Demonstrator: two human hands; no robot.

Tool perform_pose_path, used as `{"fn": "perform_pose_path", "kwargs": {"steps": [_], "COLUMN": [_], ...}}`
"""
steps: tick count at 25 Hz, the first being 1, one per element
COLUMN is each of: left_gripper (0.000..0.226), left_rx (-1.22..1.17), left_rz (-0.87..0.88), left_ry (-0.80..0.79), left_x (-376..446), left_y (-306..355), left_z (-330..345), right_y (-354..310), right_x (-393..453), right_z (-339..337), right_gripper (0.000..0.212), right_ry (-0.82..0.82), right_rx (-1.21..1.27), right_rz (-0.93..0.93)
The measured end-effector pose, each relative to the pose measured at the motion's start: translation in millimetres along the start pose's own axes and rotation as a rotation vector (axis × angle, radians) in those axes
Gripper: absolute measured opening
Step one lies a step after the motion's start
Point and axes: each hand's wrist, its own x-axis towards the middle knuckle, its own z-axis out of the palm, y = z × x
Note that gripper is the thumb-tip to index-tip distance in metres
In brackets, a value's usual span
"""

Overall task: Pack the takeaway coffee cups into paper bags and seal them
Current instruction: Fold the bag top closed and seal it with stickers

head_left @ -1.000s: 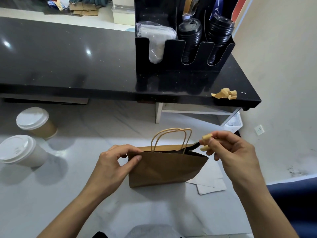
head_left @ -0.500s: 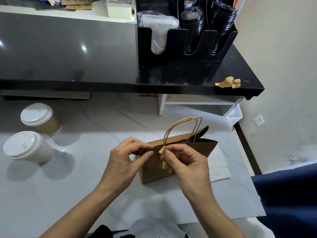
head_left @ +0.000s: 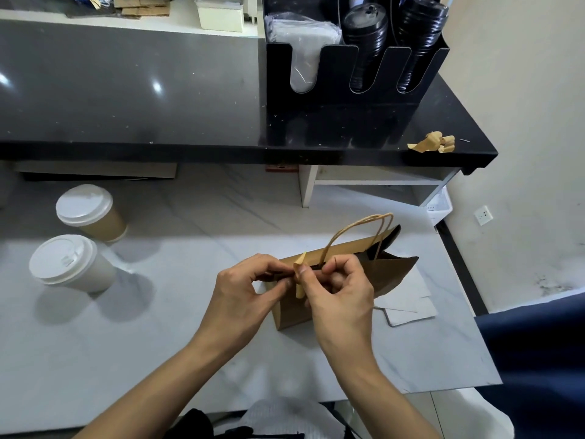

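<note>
Nearest the camera, two bare forearms reach in from the lower edge over the pale marbled surface (head_left: pixel 95 353). The left hand (head_left: pixel 243 296) has its fingers curled, thumb and fingertips pinching the folded top edge of the brown paper bag (head_left: pixel 389 274) at its left end. The right hand (head_left: pixel 340 296) is also curled, thumb and forefinger pinching a small tan sticker strip (head_left: pixel 299 274) that bends over the bag's top edge just beside the left hand's fingertips. The strip's upper end sticks up above the fold and its lower end hangs down the near face of the bag.

The bag stands on the surface, its top pressed closed at the left and gaping open at the right, where the dark inside shows. Its twisted paper handles (head_left: pixel 357 229) arch up above the hands. Some flat white sheets (head_left: pixel 408 307) lie under and to the right of the bag.

Further left, well apart from the bag, two lidded takeaway cups lie side by side: a white cup (head_left: pixel 71 264) nearer and a brown cup (head_left: pixel 91 213) behind it.

Beyond, a raised black counter (head_left: pixel 142 90) carries a black organiser (head_left: pixel 348 99) with stacks of dark lids, and scraps of tan backing paper (head_left: pixel 432 143) near its right end.
</note>
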Motion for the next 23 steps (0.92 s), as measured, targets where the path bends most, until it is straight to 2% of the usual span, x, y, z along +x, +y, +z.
{"fn": "perform_pose_path", "kwargs": {"steps": [7,11,14,23], "left_gripper": [0.025,0.035,0.041,0.024], "left_rx": [0.069,0.207,0.223,0.244], "left_rz": [0.05,0.17,0.195,0.149], "left_ry": [0.027,-0.031,-0.057,-0.122], "left_x": [-2,-2,-2,3], "left_y": [-4,-4,-5,-9], "left_z": [0,0,-1,4], "right_y": [-1,-2,-2,-1], "right_x": [5,6,7,11], "right_z": [5,5,4,0], "right_gripper": [0.032,0.031,0.03,0.033], "right_ry": [0.043,0.038,0.026,-0.028], "right_rx": [-0.082,-0.102,-0.106,-0.11], "right_rz": [0.001,0.013,0.024,0.054]}}
